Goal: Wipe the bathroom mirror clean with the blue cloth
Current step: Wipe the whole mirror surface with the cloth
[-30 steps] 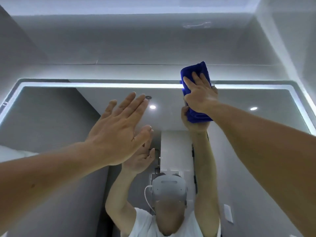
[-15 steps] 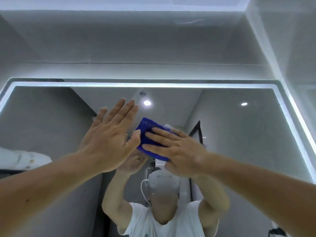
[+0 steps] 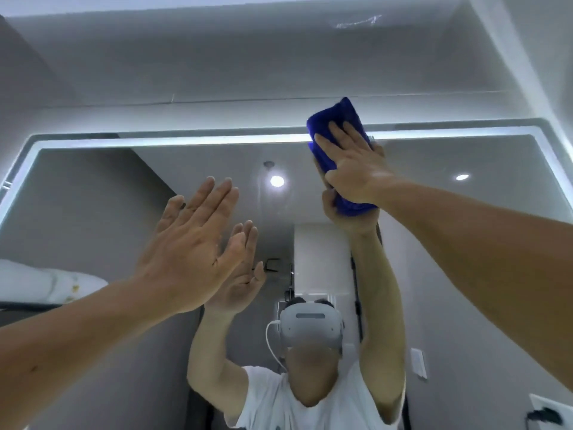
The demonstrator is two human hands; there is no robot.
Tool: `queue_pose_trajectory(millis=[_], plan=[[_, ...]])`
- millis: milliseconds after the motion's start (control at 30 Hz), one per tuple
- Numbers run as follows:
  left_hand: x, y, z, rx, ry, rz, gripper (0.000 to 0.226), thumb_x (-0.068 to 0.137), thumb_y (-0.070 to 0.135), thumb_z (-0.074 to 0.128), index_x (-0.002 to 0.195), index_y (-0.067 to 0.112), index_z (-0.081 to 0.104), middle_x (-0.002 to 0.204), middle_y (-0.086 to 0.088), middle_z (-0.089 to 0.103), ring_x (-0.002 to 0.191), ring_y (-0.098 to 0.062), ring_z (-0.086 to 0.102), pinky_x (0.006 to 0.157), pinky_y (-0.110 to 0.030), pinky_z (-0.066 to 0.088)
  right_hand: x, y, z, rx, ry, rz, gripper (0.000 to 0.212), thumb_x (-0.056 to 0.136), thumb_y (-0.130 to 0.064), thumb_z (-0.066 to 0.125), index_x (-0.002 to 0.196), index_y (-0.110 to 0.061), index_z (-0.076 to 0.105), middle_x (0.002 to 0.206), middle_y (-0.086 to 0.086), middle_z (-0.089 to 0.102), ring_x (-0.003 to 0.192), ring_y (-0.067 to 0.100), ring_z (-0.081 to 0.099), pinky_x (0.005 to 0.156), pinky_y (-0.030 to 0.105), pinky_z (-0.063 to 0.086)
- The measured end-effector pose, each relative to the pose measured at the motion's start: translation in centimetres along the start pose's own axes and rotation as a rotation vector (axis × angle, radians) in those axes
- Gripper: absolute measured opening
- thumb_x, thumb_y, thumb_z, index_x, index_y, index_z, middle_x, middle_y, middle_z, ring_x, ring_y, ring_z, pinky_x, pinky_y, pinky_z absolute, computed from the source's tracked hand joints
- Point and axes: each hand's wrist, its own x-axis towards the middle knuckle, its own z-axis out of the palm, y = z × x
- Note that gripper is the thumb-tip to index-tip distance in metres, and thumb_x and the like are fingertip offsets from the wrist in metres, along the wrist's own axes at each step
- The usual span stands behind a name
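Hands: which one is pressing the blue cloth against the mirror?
The right hand, flat on the blue cloth at the mirror's top edge; the left hand is bare.

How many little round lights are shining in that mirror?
2. One round light glows in the mirror above the left hand; the other sits right of the blue cloth pressed by the right hand. Hands or cloth may hide more.

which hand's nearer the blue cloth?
Right. The right hand presses on the blue cloth at the top of the mirror; the left hand hovers lower left, apart from it.
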Motion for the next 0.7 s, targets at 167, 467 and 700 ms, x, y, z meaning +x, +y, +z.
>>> queue_pose_trajectory(millis=[167,467,700], plan=[[-1.3,2.3,0.9,-0.074,0.061,0.008,0.079,0.086,0.058,0.0,0.157,0.023,0.0,0.163,0.012,-0.01,0.147,0.0,-0.02,0.122,-0.034,-0.009,-7.0,-1.5,2.3,-0.022,0.037,-0.259,0.062,0.098,-0.031,0.033,0.154,-0.036,0.007,0.163,-0.008,-0.004,0.148,0.012,-0.012,0.119,0.042,-0.004],[-7.4,8.3,5.4,-0.197,0.143,0.115,0.059,0.101,0.036,0.02,0.153,0.006,0.022,0.162,-0.006,0.019,0.152,-0.02,0.013,0.121,-0.048,0.016,-22.6,-5.8,4.1,0.146,-0.215,-0.221,0.067,0.083,-0.045,-0.002,0.149,-0.038,-0.014,0.156,-0.016,-0.026,0.138,0.001,-0.034,0.116,0.042,-0.018],[-7.3,11.2,5.9,-0.186,0.023,0.137,0.048,0.102,0.028,0.035,0.141,0.005,0.049,0.153,-0.014,0.04,0.145,-0.029,0.033,0.116,-0.051,0.031,-24.7,-7.8,1.8,1.434,-0.289,0.296,0.065,0.092,-0.012,0.029,0.153,-0.033,0.021,0.158,-0.02,0.018,0.141,-0.007,0.016,0.121,0.032,0.013]])
